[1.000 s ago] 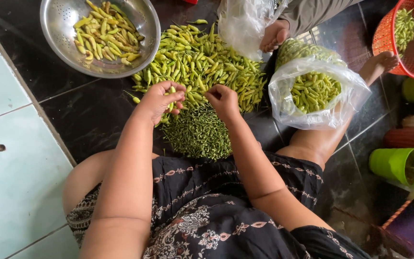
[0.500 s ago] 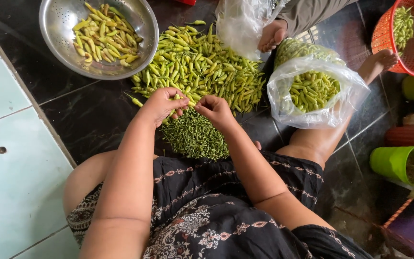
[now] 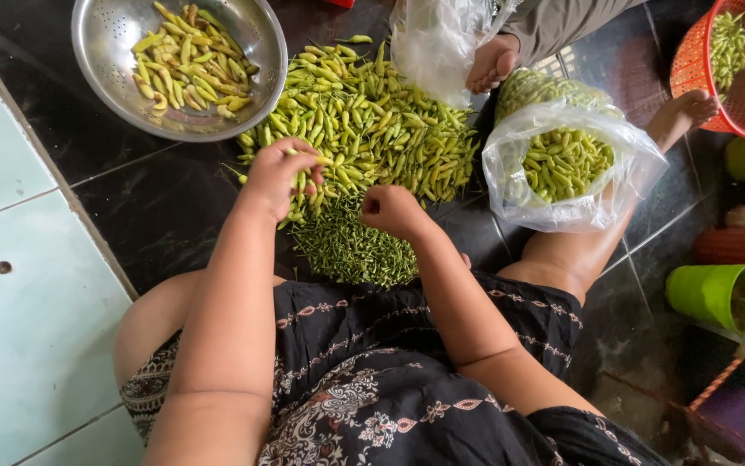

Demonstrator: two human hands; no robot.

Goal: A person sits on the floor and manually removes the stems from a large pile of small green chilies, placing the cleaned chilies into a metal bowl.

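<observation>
A heap of yellow-green chili peppers (image 3: 372,121) lies on the dark floor tiles in front of me. My left hand (image 3: 279,175) is at the heap's near left edge, fingers curled around a few chilies. My right hand (image 3: 392,210) is closed just above a mound of dark green chili stems (image 3: 351,250); whether it pinches a stem I cannot tell. A steel colander (image 3: 96,78) at the upper left holds several stemmed chilies.
A clear plastic bag of chilies (image 3: 562,164) stands to the right by my leg. Another person's foot (image 3: 493,62) and a second plastic bag (image 3: 437,43) are at the top. An orange basket (image 3: 744,78) and green cups (image 3: 709,293) sit at the right.
My right hand has drawn back from the chili heap toward me, over the stem mound. My left hand stayed at the heap's edge, still holding chilies.
</observation>
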